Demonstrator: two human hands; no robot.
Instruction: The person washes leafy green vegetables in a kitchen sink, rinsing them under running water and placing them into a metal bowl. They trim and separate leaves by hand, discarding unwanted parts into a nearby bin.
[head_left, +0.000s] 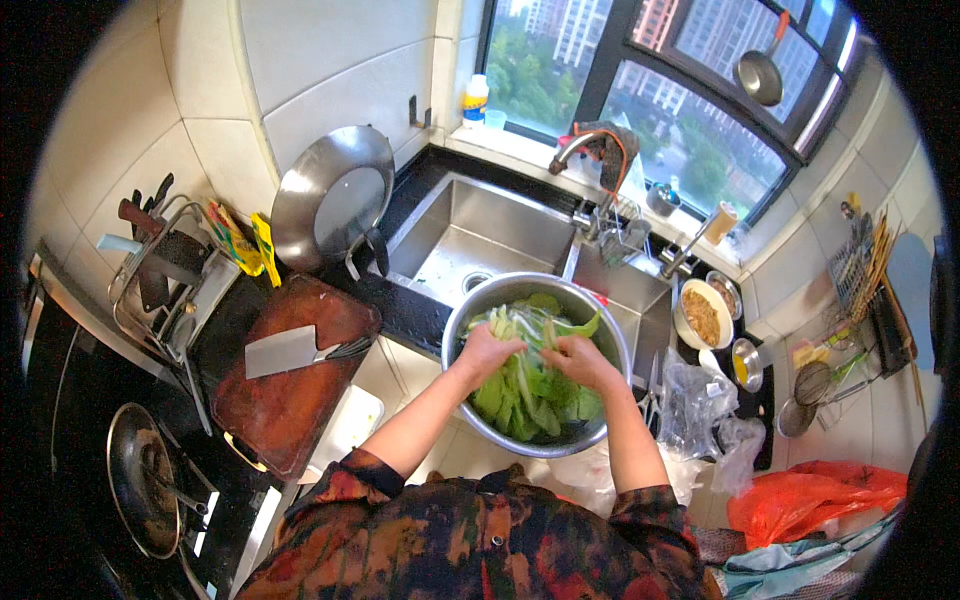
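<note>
A round metal basin (611, 435) sits at the front edge of the sink, overlapping both bowls in my view. Inside it lies a heap of leafy green vegetables (525, 401) with pale stems. My left hand (489, 351) grips a bunch of them near the stems, over the basin's left half. On the right side, my right hand (579, 361) has its fingers closed around more of the same greens. Both hands are within the basin's rim, and the leaves hide part of my fingers.
A cleaver (281, 352) lies on a brown cutting board (262, 416) at the left. A wok (294, 217) leans against the wall behind it. The steel sink (510, 221) has a faucet (596, 217). Right of it are a bowl of food (703, 315), scissors (651, 394) and plastic bags (694, 405).
</note>
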